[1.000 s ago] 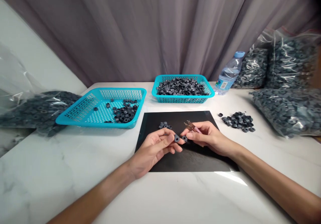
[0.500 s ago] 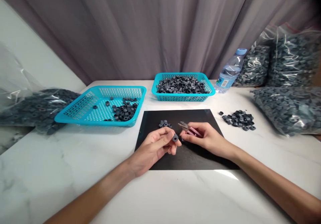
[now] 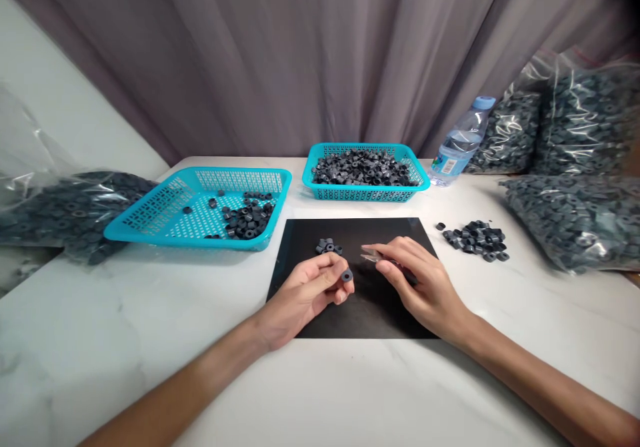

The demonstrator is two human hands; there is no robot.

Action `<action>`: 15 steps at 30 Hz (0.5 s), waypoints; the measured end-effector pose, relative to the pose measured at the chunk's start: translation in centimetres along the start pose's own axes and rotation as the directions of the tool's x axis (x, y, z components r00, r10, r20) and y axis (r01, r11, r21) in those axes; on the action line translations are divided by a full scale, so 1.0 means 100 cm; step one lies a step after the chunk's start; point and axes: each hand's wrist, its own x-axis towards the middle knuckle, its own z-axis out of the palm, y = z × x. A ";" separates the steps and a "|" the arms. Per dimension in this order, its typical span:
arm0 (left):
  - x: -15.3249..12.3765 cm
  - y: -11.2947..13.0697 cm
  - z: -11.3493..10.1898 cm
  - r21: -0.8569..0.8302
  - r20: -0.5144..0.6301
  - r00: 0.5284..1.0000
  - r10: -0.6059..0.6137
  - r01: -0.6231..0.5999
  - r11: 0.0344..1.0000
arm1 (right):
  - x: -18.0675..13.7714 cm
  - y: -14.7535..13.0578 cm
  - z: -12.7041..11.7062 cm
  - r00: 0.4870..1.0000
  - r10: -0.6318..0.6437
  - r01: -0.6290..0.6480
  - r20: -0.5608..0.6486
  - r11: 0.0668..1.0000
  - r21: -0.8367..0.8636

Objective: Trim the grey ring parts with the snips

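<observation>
My left hand (image 3: 310, 293) pinches a small dark grey ring (image 3: 347, 275) between thumb and fingers, its round hole facing me. To its right, my right hand (image 3: 425, 280) is closed around small snips (image 3: 373, 254) with metal blades pointing left; their pink handles are mostly hidden by the fingers now. The blades are apart from the ring. Both hands are over a black mat (image 3: 360, 320). A small pile of grey rings (image 3: 328, 245) lies on the mat just beyond my left hand.
A blue basket (image 3: 200, 239) at left holds some rings; another blue basket (image 3: 365, 195) at the back is full of them. More loose rings (image 3: 477, 239) lie right of the mat. A water bottle (image 3: 461, 143) and bulging bags (image 3: 575, 223) stand at right, another bag (image 3: 90, 210) at left.
My right hand has turned over, back of the hand upward, and shifted slightly away from the ring with the snips. My left hand, still pinching the ring, has moved slightly left.
</observation>
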 end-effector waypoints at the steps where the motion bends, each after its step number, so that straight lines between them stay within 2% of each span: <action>1: 0.000 0.000 0.000 0.005 -0.003 1.000 0.001 -0.001 1.000 | -0.002 -0.001 0.000 1.000 -0.018 0.018 0.001 1.000 -0.009; 9: 0.001 -0.004 -0.001 0.043 0.005 1.000 0.008 -0.008 0.999 | -0.006 -0.005 0.001 0.982 -0.186 0.187 0.024 0.972 -0.139; 15: 0.002 -0.004 -0.003 0.027 0.009 1.000 -0.010 0.010 1.000 | -0.004 -0.006 0.000 0.968 -0.251 0.248 0.018 0.942 -0.228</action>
